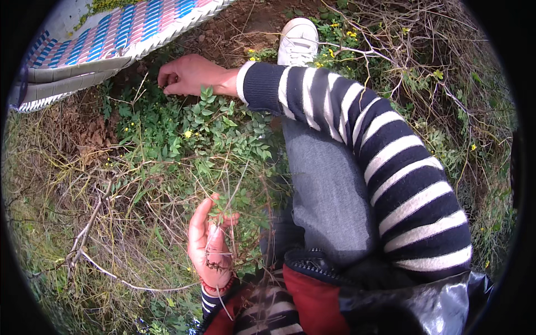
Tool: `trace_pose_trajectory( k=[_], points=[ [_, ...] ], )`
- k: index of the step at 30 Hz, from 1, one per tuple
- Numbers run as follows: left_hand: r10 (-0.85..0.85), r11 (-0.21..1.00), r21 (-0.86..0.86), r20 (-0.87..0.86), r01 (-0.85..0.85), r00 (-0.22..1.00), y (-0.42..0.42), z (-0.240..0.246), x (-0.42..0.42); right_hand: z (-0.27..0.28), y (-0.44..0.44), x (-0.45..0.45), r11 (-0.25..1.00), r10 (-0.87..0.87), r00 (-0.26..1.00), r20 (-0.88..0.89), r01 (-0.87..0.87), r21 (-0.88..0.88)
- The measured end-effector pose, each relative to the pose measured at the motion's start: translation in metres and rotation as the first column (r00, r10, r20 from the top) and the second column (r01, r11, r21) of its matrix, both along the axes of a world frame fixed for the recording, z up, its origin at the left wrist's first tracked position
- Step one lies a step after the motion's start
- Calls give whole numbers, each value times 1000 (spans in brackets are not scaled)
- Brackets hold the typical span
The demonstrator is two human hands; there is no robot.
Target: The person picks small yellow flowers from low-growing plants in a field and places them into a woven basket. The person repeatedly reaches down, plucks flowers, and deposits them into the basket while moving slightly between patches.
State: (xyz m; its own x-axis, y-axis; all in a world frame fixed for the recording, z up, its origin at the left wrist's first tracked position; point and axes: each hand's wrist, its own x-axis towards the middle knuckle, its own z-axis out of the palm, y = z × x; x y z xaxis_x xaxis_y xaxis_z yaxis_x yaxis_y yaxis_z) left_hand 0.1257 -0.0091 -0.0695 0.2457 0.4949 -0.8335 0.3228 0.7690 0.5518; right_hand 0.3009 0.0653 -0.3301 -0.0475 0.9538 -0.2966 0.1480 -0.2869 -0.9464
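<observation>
My right hand (190, 76), at the end of a striped sleeve, has its fingers curled just above low green leafy plants (167, 121), beside a woven basket (125, 33). Whether anything lies between its fingertips is hidden. Lower down, my left hand (210, 243) wears a red bead bracelet (217, 289) and is turned partly palm up, its fingers bent among thin stems and small leaves (238, 203). The stems cross in front of it, and its grip on them is unclear. Small yellow flowers (187, 134) dot the greenery between the hands.
The blue, pink and white basket holds yellow-flowered plant matter (109, 5) at the upper left. A bare forked branch (90, 226) lies on dry grass at left. Tangled twigs (377, 52) spread at upper right, near my white shoe (298, 39).
</observation>
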Motion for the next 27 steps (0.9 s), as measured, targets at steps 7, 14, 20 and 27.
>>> trace_pose_trajectory(
  k=[7, 14, 20, 27],
  points=[
    [-39, 999, 22, -50, 40, 998, 2, 5, 9, 10, 5, 0, 995, 27, 999, 29, -30, 96],
    [-31, 999, 38, -38, 32, 999, 3, 4, 14, 9, -17, 31, 925, -310, 810, -498, 137, -355],
    [-28, 999, 34, -2, 28, 1000, 5, 3, 19, 2, -32, 53, 787, -586, 525, -618, 186, -588],
    [-41, 999, 31, 5, 41, 999, 7, 0, 22, -7, -39, 58, 799, -535, 380, -755, -62, -597]
  ],
)
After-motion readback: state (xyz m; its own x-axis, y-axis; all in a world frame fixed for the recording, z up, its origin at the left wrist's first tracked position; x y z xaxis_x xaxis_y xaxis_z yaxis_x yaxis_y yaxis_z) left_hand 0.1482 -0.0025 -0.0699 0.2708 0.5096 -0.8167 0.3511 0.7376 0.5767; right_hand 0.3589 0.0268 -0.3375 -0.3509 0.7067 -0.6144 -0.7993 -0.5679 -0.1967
